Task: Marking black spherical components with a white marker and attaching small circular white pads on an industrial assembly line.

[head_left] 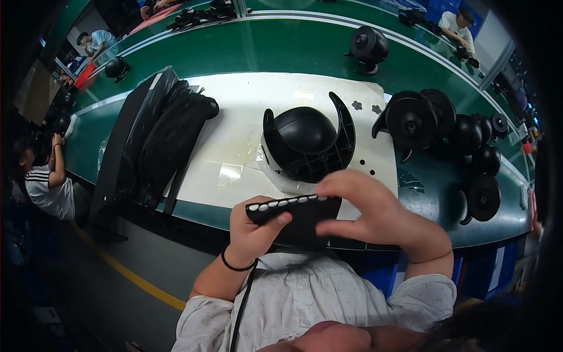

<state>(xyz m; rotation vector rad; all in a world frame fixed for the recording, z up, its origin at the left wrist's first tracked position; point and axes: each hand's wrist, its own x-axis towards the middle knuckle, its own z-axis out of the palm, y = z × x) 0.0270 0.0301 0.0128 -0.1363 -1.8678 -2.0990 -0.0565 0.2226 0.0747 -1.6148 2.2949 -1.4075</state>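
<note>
My left hand (249,232) is closed on a black sheet (305,223), thumb in front, holding it upright at the near edge of the bench. Along the sheet's top edge runs a row of several white oval pads (281,203). Slightly blurred, my right hand (369,208) is at the sheet's right end with thumb and forefinger spread apart; whether a fingertip touches the edge I cannot tell. Just beyond both hands sits a black round-bodied part (305,132) with two curved, horn-like arms, resting on a whitish ring-shaped support (275,176).
A white board (234,94) covers the green bench. At left lie a black bag (176,129) and a dark box (126,141). Several black round parts (410,120) crowd the right side. Flower-shaped pieces (356,105) and small black dots (362,162) lie on the board. Other people work around.
</note>
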